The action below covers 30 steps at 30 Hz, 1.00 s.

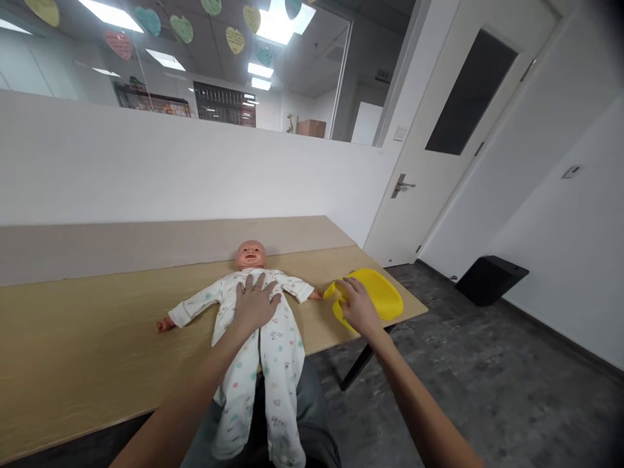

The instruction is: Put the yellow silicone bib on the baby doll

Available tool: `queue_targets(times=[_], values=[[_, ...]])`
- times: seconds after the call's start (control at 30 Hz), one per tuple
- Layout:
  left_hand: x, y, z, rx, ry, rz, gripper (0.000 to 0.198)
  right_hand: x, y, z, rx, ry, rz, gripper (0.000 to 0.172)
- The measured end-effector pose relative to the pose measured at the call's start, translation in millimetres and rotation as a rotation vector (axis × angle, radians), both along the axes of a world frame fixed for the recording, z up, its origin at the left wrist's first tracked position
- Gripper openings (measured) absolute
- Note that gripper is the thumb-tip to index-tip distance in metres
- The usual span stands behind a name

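A baby doll [251, 255] in a white patterned sleepsuit lies on its back on the wooden table [97, 338], head toward the wall, legs hanging over the near edge onto my lap. My left hand [254, 300] rests flat on the doll's chest with its fingers spread, open. My right hand [355, 303] lies on the near left rim of a yellow silicone bib [380, 291], which sits by the doll's outstretched arm at the table's right end. Its fingers curl over the bib's edge.
A white partition wall with glass above runs behind the table. A white door [439, 169] with a lever handle stands at the right. A black bin [490, 278] sits on the grey floor by the right wall. A black table leg [358, 365] shows under the right end.
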State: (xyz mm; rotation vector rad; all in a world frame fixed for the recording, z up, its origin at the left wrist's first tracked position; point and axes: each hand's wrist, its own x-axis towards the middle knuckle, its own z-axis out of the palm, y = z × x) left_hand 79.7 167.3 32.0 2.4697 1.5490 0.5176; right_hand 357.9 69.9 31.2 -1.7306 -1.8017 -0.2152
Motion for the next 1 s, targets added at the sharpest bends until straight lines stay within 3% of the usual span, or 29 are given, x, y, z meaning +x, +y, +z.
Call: queue_targets(times=[0.13, 0.23, 0.33, 0.43, 0.53, 0.63, 0.7, 0.77, 0.83, 0.93, 1.0], values=[[0, 13, -5.4, 0.023, -0.015, -0.017, 0.049, 48, -19, -22.8, -0.190, -0.208, -0.068, 0.039], [-1, 20, -8.8, 0.060, -0.042, -0.021, 0.047, 56, -13, -35.9, -0.181, -0.250, -0.083, 0.029], [-2, 23, -14.9, 0.074, -0.058, -0.033, 0.049, 55, -3, -32.2, -0.120, -0.207, -0.093, 0.026], [-2, 24, -19.5, 0.071, -0.072, -0.032, 0.049, 58, -3, -5.6, -0.011, -0.062, -0.166, 0.027], [-2, 21, -20.5, 0.099, -0.094, -0.024, 0.046, 57, -20, 42.1, 0.163, 0.252, -0.188, 0.026], [-3, 15, -19.1, 0.132, -0.118, -0.021, 0.045, 44, -50, 94.7, 0.345, 0.694, -0.025, 0.025], [-3, 13, -15.6, 0.133, -0.151, -0.027, 0.044, 30, -69, 119.3, 0.261, 0.971, 0.104, 0.027], [-1, 10, -7.6, 0.090, -0.214, -0.034, 0.044, 14, -81, 127.9, 0.127, 1.097, 0.170, 0.042], [0, 5, 6.6, 0.009, -0.297, -0.029, 0.048, 0, -82, 118.6, 0.078, 1.111, 0.206, 0.053], [-8, -22, 35.2, -0.089, -0.458, -0.046, 0.050, -20, -62, 79.5, 0.110, 1.144, 0.259, 0.077], [-23, -57, 51.8, -0.283, -0.803, -0.213, 0.052, -37, -46, 48.5, 0.188, 1.290, 0.305, 0.085]])
